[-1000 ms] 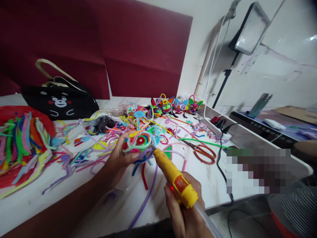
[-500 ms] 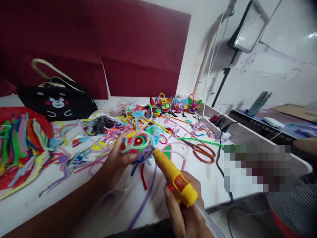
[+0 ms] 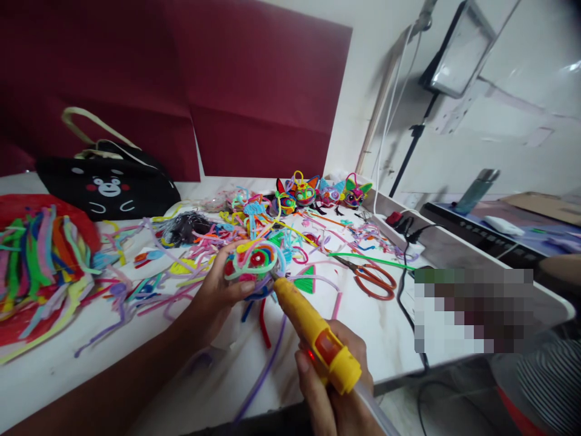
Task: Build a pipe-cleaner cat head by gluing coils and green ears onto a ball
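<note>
My left hand (image 3: 216, 293) is closed around a many-coloured pipe-cleaner figure (image 3: 254, 261), held just above the white table (image 3: 59, 369). My right hand (image 3: 333, 387) grips a yellow glue gun (image 3: 313, 330) with an orange trigger. Its tip touches the lower right side of the figure. A clear glue stick pokes out of the gun's back end, toward the lower right.
Loose pipe cleaners litter the table, with a thick bundle (image 3: 39, 254) on red plastic at left. A black bear-face bag (image 3: 109, 184) sits behind. Finished figures (image 3: 318, 192) stand at the back. Red-handled scissors (image 3: 374, 280), a power strip (image 3: 399, 225) and cables lie at right.
The glue gun's tip has slid slightly left and in against the figure. My left hand holds the figure in nearly the same place.
</note>
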`<state>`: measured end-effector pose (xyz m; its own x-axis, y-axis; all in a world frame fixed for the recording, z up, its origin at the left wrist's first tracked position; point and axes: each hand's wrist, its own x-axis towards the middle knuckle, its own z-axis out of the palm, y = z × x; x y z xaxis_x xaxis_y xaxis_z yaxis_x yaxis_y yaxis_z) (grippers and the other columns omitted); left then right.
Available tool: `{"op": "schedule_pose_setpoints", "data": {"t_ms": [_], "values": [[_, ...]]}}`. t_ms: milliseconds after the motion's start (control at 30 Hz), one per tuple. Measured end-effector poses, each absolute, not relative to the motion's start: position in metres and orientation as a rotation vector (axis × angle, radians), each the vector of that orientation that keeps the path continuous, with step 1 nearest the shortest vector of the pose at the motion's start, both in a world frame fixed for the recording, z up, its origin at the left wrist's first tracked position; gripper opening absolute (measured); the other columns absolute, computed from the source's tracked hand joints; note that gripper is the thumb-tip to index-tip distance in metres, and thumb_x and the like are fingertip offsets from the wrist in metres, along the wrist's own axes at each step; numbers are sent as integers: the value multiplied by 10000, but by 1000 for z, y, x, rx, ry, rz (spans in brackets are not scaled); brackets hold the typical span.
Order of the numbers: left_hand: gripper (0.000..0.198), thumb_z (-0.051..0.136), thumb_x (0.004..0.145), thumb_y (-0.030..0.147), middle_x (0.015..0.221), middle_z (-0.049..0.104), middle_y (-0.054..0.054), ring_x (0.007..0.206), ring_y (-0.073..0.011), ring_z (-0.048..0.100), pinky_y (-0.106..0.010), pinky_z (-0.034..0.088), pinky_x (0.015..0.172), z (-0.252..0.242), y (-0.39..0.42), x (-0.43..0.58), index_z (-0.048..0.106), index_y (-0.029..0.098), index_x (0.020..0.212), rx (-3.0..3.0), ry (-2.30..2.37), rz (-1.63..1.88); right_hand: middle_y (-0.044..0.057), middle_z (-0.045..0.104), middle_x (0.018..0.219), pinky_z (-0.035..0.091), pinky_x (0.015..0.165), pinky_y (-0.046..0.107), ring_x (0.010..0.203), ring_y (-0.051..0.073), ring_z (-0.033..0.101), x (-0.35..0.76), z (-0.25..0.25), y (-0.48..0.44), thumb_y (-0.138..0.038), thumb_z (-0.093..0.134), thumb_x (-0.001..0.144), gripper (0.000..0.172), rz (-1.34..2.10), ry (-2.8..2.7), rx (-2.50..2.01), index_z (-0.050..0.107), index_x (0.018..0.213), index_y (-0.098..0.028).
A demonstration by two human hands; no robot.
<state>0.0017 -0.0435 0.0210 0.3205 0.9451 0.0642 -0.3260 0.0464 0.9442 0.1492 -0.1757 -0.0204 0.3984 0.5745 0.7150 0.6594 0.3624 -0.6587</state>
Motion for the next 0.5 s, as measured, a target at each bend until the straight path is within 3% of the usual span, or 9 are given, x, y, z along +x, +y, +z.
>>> {"op": "schedule_pose_setpoints", "data": {"t_ms": [233, 500], "values": [[789, 894, 602, 290, 1143, 775, -28, 1165, -341, 693, -419, 598, 937, 22, -44, 4, 564, 338, 1317, 1111, 716, 1126, 21, 686, 773, 508, 545, 284, 609, 176, 668, 144, -17, -174, -397, 543, 974, 187, -121, -1290, -1250, 620, 1035, -238], [797, 882, 625, 283, 1134, 773, -41, 1113, -299, 713, -382, 578, 953, 24, -46, 4, 534, 300, 1342, 1121, 719, 1119, -9, 674, 730, 518, 555, 303, 570, 181, 661, 142, -20, -170, -408, 555, 974, 183, -127, -1297, -1171, 579, 1071, -255]]}}
